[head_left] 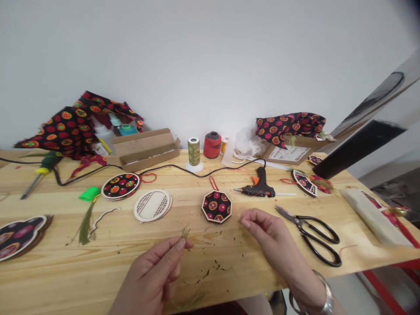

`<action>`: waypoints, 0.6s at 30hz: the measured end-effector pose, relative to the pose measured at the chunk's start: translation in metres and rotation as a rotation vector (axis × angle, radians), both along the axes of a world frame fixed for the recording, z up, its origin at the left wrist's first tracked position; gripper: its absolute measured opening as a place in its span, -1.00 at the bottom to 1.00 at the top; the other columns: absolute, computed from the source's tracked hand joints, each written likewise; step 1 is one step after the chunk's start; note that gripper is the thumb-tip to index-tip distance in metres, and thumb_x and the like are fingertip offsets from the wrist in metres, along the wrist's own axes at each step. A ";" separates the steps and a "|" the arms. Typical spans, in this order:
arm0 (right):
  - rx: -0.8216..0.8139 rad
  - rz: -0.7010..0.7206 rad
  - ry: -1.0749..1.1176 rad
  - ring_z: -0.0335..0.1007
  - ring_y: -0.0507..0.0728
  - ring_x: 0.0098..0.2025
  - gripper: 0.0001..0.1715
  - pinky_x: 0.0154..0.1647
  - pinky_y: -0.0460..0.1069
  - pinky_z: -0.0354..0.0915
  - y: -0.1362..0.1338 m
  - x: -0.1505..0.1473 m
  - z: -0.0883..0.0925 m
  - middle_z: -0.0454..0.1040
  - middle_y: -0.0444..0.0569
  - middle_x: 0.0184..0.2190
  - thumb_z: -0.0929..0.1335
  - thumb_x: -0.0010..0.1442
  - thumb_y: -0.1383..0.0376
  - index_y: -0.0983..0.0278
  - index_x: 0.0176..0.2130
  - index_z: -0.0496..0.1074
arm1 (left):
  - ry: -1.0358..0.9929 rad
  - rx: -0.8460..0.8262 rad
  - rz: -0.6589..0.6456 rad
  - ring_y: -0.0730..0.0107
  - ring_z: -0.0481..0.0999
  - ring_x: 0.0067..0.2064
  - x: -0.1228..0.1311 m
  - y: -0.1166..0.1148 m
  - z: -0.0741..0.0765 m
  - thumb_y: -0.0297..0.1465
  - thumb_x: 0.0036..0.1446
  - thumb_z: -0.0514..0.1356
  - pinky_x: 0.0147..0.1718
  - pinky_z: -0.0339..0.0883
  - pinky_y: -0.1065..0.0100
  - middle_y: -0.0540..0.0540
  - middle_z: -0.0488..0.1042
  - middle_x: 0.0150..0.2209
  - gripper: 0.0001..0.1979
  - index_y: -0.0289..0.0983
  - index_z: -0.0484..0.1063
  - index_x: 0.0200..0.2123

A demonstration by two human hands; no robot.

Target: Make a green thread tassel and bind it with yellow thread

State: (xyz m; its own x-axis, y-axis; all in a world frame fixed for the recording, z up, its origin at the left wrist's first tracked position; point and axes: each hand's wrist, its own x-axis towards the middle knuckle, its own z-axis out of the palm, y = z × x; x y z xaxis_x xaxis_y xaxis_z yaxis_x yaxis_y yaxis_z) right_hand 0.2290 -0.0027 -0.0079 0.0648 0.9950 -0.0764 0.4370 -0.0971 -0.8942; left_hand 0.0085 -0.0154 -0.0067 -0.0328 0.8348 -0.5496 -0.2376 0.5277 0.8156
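Note:
My left hand (155, 269) pinches a small bunch of olive-green threads (185, 232) between thumb and forefinger, with the loose ends sticking up. Thumb and fingertips of my right hand (269, 234) are pressed together just above the table; whatever may be between them is too small to make out. Between and beyond the hands lies an octagonal ornament (216, 207) covered in dark patterned fabric, with a red cord loop. Black-handled scissors (299, 221) rest open to the right of my right hand. Dark scraps and thread bits (206, 273) are scattered between the hands.
A black glue gun (260, 186) lies behind my right hand, its cord crossing the table. Further left are a pale wooden disc (152, 205), a round fabric ornament (120, 186) and a green tassel (85, 224). Thread spools (193, 152) and a cardboard box (147, 151) line the wall.

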 end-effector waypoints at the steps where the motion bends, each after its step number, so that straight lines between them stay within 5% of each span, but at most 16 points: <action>1: -0.014 0.016 0.185 0.36 0.08 -0.32 -0.79 -0.28 -0.05 0.24 0.000 -0.005 0.002 0.47 -0.05 -0.40 0.28 0.19 0.24 0.29 -0.43 0.35 | 0.001 -0.001 0.002 0.60 -0.09 -0.64 0.001 0.000 0.001 -0.12 -0.18 0.34 -0.71 -0.17 0.55 0.18 0.05 -0.70 -0.64 -0.32 0.53 -0.43; 3: -0.038 0.073 0.476 0.37 0.05 -0.33 -0.79 -0.23 -0.04 0.25 -0.003 -0.017 0.003 0.47 -0.05 -0.39 0.28 0.20 0.21 0.30 -0.39 0.33 | 0.007 -0.006 0.015 0.59 -0.08 -0.64 0.003 0.001 0.003 -0.14 -0.19 0.35 -0.70 -0.16 0.54 0.18 0.06 -0.71 -0.66 -0.31 0.52 -0.45; 6: -0.096 0.148 0.682 0.22 -0.05 -0.56 -0.79 -0.44 -0.10 0.21 -0.012 -0.037 0.002 0.34 -0.17 -0.55 0.28 0.21 0.23 0.30 -0.42 0.27 | 0.010 -0.018 0.013 0.58 -0.02 -0.65 0.005 0.001 0.006 -0.18 -0.20 0.35 -0.69 -0.14 0.55 0.16 0.12 -0.74 -0.70 -0.30 0.51 -0.47; 11: -0.039 0.244 0.340 0.18 -0.02 -0.51 -0.83 -0.48 -0.14 0.16 -0.029 -0.057 -0.001 0.26 -0.18 -0.57 0.27 0.19 0.29 0.29 -0.43 0.30 | 0.047 0.014 -0.013 0.61 0.00 -0.68 0.007 0.002 0.007 -0.22 -0.15 0.33 -0.70 -0.11 0.54 0.05 0.35 -0.72 -0.75 -0.30 0.53 -0.45; 18: 0.429 0.108 -0.054 0.31 0.01 -0.41 -0.84 -0.39 -0.14 0.25 -0.034 -0.067 -0.017 0.37 -0.11 -0.47 0.20 0.22 0.44 0.26 -0.38 0.28 | -0.059 -0.050 -0.110 0.62 -0.16 -0.67 0.009 0.001 -0.005 -0.19 -0.12 0.32 -0.71 -0.24 0.51 0.19 0.01 -0.79 -0.73 -0.31 0.52 -0.55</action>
